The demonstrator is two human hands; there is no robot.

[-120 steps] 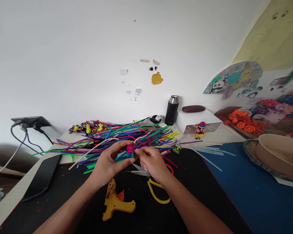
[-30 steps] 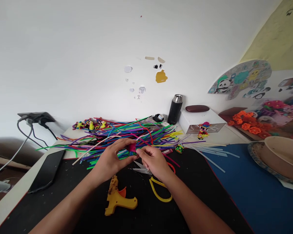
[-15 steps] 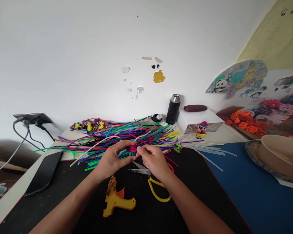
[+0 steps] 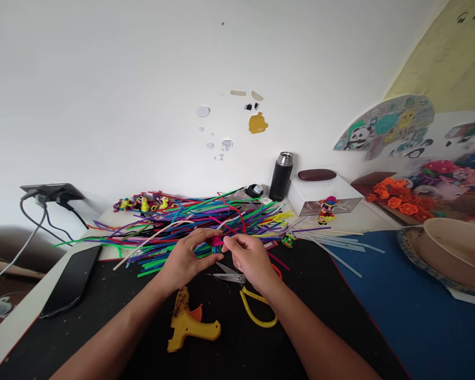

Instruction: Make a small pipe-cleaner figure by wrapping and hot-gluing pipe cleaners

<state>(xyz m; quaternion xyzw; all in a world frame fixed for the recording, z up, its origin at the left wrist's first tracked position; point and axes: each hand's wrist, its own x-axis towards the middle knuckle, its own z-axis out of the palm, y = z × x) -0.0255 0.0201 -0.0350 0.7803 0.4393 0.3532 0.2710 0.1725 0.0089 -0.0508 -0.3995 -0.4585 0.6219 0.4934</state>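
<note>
Between the thumb and fingers of my left hand [image 4: 183, 258] is a small wound pipe-cleaner piece [image 4: 217, 244], pink above and blue-green below. My right hand [image 4: 248, 257] pinches at the right side of this piece, its fingertips closed; the exact bit they grip is hidden. Below the hands lie scissors [image 4: 257, 320] with yellow and orange handles, partly covered by my right hand and wrist. A yellow hot glue gun [image 4: 193, 325] with an orange trigger rests on the black mat [image 4: 142, 338], close to my left forearm.
Behind the hands spreads a heap of coloured pipe cleaners [image 4: 206, 214]. A phone [image 4: 72, 281] lies left. At the back stand a black flask [image 4: 281, 177] and a white box [image 4: 320, 192], with a small figure [image 4: 328, 210] before it. Glue sticks [image 4: 342, 241] lie right, near a bowl [image 4: 459, 248].
The piece has turned slightly between my fingers, and both hands have shifted a touch to the right. Everything on the table stays in place.
</note>
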